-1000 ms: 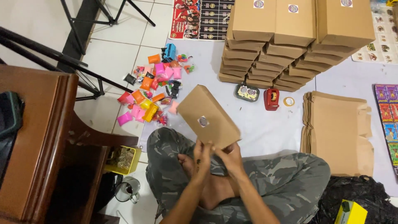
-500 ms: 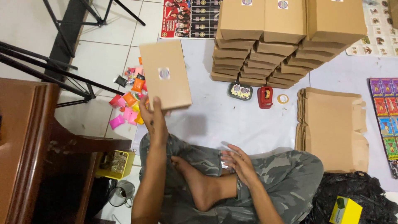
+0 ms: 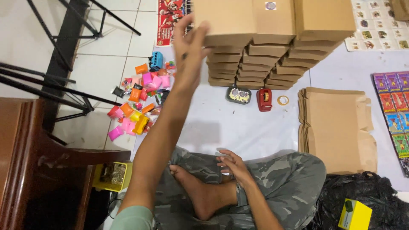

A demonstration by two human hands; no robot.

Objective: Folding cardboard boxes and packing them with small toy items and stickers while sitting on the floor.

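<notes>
Cardboard box (image 3: 223, 21) sits on top of the stack (image 3: 255, 64), your left hand (image 3: 189, 47) gripping its near-left edge; right hand (image 3: 232, 164) loosely open, empty, on your knee

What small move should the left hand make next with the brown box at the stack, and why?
Probably the left hand should let go and draw back. The closed brown box that it grips at the edge already lies on top of the left column of the stack of boxes, about level with the boxes beside it. The right hand rests empty on the knee.
</notes>
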